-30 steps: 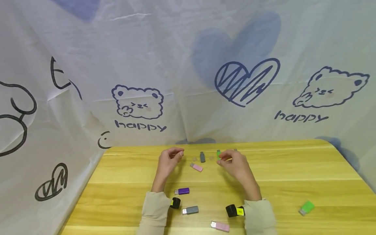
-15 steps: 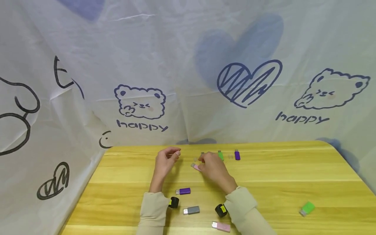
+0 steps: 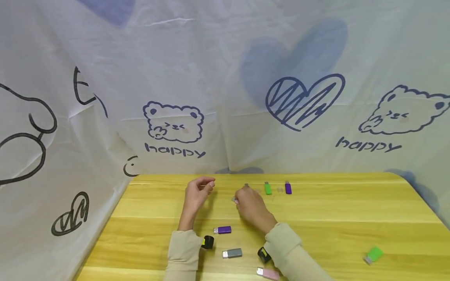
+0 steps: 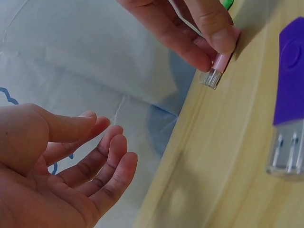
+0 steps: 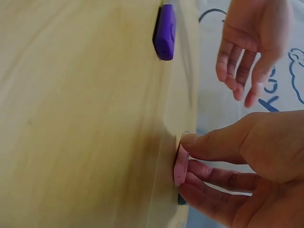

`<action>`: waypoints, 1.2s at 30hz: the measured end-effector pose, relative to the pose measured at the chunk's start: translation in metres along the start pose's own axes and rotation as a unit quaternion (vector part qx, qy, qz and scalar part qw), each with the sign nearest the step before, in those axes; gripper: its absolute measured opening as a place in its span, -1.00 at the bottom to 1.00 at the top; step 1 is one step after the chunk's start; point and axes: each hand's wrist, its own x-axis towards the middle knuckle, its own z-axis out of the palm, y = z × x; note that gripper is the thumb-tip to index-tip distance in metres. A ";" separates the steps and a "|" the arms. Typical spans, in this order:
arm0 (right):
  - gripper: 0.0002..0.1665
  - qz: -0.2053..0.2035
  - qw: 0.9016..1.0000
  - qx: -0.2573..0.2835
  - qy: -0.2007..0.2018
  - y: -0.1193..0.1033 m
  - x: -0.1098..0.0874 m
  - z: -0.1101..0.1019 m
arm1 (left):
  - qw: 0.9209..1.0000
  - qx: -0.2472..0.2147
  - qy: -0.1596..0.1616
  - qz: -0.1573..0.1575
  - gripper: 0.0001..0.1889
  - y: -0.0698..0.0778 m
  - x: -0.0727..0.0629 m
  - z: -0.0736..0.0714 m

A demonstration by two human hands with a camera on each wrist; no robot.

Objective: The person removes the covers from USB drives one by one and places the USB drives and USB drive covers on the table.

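Observation:
My right hand [image 3: 252, 206] is at the far middle of the table, its thumb and fingers pinching a pink USB stick [image 5: 181, 166]. The head view shows only the metal end of that stick; in the left wrist view its pink body [image 4: 221, 61] shows between the fingertips. Just behind the right hand, the tip of a grey USB stick [image 3: 246, 185] peeks out. A green USB stick [image 3: 268, 189] and a purple USB stick [image 3: 288, 188] stand in line to its right. My left hand [image 3: 197, 195] hovers at the left, fingers loosely bent, holding nothing.
Nearer me lie a second purple USB stick [image 3: 224, 230], a grey one [image 3: 232, 253] and another pink one [image 3: 268, 273], partly beside the right sleeve. A green stick [image 3: 373, 255] lies far right. Small clear pieces [image 3: 280, 190] sit between the lined-up sticks. Printed cloth hangs behind the table.
My right hand has moved left from the green stick to the pink one and now pinches it. The far purple stick came into full view. The left hand stays nearly still.

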 end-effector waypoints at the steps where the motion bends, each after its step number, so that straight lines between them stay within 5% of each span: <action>1: -0.73 -0.003 1.000 0.000 0.003 0.000 0.000 0.001 | 1.000 0.000 0.001 0.000 -0.84 0.000 0.000 0.000; 15: -0.79 -0.036 0.999 0.012 0.016 -0.005 -0.006 -0.005 | 1.000 0.000 -0.003 0.008 -0.84 0.000 0.000 -0.001; 20: -0.96 -0.018 0.998 0.046 0.027 -0.007 -0.013 -0.023 | 1.000 -0.004 -0.017 0.013 -0.84 0.002 0.001 0.001; 36: -0.95 0.040 0.981 0.173 0.072 0.006 -0.034 -0.084 | 0.995 -0.034 -0.084 0.047 -0.83 0.026 -0.007 0.009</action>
